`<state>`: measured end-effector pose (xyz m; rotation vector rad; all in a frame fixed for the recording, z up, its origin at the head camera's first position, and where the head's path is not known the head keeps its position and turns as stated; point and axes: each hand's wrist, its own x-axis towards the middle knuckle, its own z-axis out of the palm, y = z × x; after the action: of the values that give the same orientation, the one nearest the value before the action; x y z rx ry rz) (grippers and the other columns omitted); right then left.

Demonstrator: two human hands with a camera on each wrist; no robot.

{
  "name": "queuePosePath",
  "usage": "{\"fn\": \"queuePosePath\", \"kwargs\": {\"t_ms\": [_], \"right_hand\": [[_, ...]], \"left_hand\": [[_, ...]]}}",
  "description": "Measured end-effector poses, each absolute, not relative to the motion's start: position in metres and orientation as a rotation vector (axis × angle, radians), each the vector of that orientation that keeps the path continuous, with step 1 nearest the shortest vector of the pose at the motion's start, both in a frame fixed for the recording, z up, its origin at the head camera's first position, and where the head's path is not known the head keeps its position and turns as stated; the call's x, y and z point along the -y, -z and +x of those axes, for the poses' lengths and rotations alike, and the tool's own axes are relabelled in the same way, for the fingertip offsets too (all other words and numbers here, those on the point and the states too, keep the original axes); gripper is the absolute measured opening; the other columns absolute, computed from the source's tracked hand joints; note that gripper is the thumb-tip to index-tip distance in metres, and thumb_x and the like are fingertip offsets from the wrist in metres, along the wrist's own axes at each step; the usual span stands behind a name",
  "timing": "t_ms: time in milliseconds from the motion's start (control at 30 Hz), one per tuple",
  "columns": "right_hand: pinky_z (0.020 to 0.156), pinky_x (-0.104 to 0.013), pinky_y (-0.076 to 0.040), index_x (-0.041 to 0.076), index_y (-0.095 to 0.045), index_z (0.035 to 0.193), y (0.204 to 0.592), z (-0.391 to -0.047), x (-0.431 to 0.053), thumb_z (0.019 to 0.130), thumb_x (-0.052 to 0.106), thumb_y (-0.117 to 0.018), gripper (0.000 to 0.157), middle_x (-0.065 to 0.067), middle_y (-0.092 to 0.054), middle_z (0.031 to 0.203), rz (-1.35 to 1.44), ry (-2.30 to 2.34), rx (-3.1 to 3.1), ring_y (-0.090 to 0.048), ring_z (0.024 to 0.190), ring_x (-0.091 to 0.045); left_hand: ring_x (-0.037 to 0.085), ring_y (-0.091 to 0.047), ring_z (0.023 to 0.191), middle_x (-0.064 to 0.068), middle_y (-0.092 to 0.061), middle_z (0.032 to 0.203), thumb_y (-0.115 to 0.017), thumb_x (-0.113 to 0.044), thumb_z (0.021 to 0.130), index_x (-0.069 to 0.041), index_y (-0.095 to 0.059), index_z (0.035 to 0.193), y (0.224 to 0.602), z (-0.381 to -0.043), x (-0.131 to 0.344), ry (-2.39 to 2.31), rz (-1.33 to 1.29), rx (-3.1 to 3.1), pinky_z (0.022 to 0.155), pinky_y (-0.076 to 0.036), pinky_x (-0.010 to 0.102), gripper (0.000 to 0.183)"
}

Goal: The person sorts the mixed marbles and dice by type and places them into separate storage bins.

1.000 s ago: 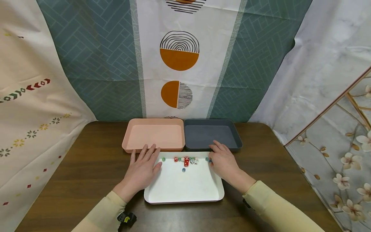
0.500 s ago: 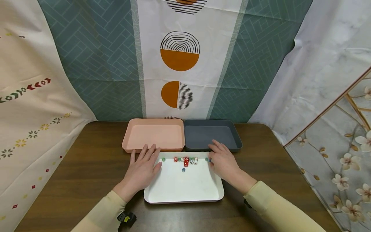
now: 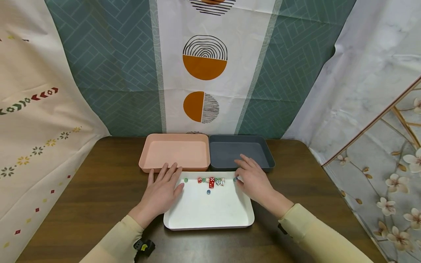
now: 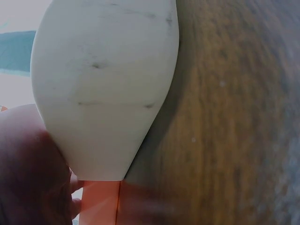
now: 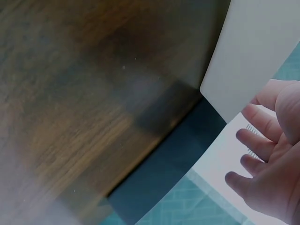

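A white tray (image 3: 210, 215) lies in front of me on the table, with several small dice (image 3: 211, 182) and beads in red, white, green and blue along its far edge. A lone blue bead (image 3: 208, 192) sits a little nearer. My left hand (image 3: 162, 191) rests flat on the table at the tray's far left corner, fingers straight, thumb touching the rim. My right hand (image 3: 251, 179) hovers over the far right corner with relaxed, spread fingers (image 5: 255, 140) and holds nothing. A small green bead (image 3: 235, 179) lies just left of it.
An empty pink tray (image 3: 175, 151) and an empty dark grey tray (image 3: 240, 150) stand side by side behind the white one. The brown wooden table (image 3: 98, 190) ends at hanging patterned cloths at the back and both sides.
My right hand has lifted slightly and shifted a little toward the grey tray, which uncovers the bead at the tray's right corner. The left hand has stayed still.
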<state>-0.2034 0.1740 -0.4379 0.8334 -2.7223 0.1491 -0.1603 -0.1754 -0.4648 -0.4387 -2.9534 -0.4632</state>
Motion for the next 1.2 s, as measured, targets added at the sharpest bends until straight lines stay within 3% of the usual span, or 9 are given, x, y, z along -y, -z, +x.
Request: {"fn": "queuePosePath", "kwargs": {"t_ms": [1200], "right_hand": [[0.13, -0.064, -0.024, 0.007, -0.081, 0.101, 0.43, -0.246, -0.169, 0.097, 0.011, -0.086, 0.007, -0.022, -0.063, 0.153, 0.709, -0.441, 2.743, -0.041, 0.157, -0.044]], "left_hand": [[0.043, -0.02, 0.167, 0.016, -0.034, 0.178, -0.058, -0.042, 0.115, -0.008, -0.043, 0.17, 0.473, -0.163, 0.176, 0.455, -0.438, 2.955, 0.126, -0.008, 0.078, 0.067]]}}
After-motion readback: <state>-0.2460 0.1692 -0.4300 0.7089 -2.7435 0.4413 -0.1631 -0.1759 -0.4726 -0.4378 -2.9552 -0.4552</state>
